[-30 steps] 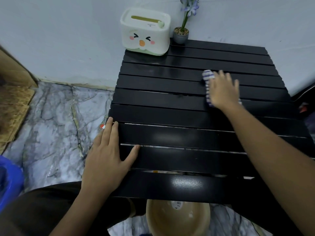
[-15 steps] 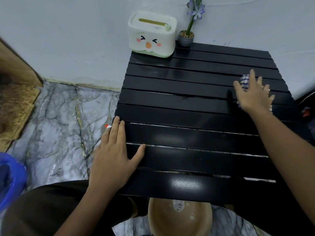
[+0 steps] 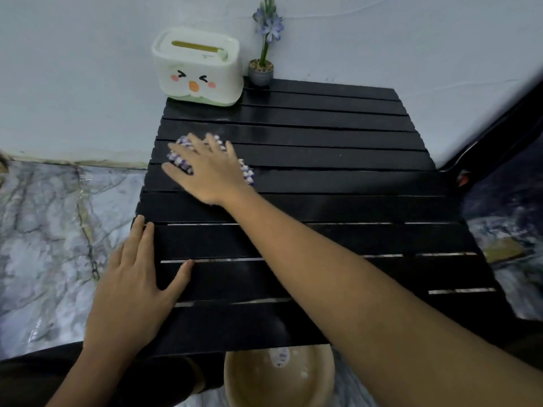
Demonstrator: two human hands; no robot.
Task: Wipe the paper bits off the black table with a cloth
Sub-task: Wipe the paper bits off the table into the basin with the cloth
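Observation:
The black slatted table fills the middle of the view. My right hand lies flat on a purple-and-white checked cloth, pressing it onto the table's far left part, near the left edge. The cloth shows at my fingertips and beside my wrist; the remainder is under my palm. My left hand rests flat on the near left edge of the table, fingers spread, holding nothing. I see no paper bits on the slats; a few pale bits lie in the tan bowl.
A white tissue box with a cartoon face and a small potted purple flower stand at the table's far edge against the wall. The tan bowl sits below the near edge. Marble floor lies to the left and right.
My right hand has swept the cloth from the table's right side across to its left side. My left hand has stayed on the near left edge.

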